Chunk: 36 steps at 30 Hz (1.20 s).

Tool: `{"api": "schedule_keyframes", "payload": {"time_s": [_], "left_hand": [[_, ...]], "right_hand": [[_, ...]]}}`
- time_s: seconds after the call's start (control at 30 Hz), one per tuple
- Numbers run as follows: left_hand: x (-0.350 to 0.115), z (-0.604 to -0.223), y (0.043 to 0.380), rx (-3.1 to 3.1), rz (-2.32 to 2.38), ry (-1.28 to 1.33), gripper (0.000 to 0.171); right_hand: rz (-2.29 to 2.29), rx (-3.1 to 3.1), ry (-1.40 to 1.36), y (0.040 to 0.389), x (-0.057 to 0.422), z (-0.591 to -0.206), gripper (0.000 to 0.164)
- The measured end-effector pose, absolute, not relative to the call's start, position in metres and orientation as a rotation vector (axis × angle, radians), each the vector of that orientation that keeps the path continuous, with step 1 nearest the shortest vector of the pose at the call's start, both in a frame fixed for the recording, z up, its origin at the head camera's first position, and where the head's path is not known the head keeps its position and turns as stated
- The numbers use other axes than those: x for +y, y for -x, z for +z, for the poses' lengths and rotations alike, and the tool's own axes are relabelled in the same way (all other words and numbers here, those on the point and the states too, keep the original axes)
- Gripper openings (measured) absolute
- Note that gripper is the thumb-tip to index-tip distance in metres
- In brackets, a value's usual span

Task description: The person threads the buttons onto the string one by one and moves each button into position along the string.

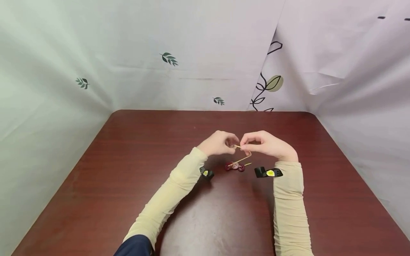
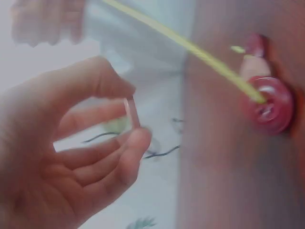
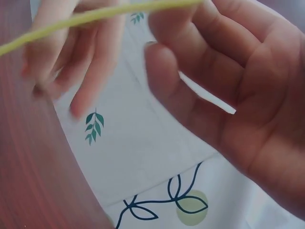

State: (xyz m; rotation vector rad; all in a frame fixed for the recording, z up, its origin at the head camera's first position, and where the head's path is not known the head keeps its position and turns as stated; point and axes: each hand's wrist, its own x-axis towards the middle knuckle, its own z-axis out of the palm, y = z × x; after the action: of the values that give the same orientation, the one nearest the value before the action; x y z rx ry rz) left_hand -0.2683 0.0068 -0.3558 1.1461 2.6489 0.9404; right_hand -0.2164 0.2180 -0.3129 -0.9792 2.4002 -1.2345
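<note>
My left hand [image 1: 220, 143] pinches a small pale pink button [image 2: 132, 113] between thumb and fingertip, seen nearly edge-on in the left wrist view. To its right, close by, my right hand [image 1: 269, 145] grips a yellow cord [image 3: 90, 18] near one end, between thumb and forefinger. From there the cord bends and slants down to a short row of buttons on the table. A dark red button [image 2: 282, 112] is nearest in the left wrist view, with the cord passing into its middle. Behind it are a pale pink button [image 2: 255, 68] and another red button [image 2: 256, 45].
The brown wooden table [image 1: 128, 185] spreads around both forearms. White cloth [image 1: 137, 42] with leaf prints hangs behind it and along both sides. A black wrist strap [image 1: 269, 172] is on the right sleeve, another strap [image 1: 206, 173] on the left.
</note>
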Motion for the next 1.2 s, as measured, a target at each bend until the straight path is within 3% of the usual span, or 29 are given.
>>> {"api": "schedule_keyframes", "payload": {"time_s": [0.47, 1.2], "left_hand": [[-0.030, -0.328, 0.249, 2.079, 1.721, -1.119, 0.029], [-0.032, -0.325, 0.248, 2.027, 1.790, -1.140, 0.031]], "right_hand": [[-1.425, 2.449, 0.930, 0.219, 0.198, -0.311, 0.006], [-1.387, 2.517, 0.863, 0.223, 0.200, -0.312, 0.011]]}}
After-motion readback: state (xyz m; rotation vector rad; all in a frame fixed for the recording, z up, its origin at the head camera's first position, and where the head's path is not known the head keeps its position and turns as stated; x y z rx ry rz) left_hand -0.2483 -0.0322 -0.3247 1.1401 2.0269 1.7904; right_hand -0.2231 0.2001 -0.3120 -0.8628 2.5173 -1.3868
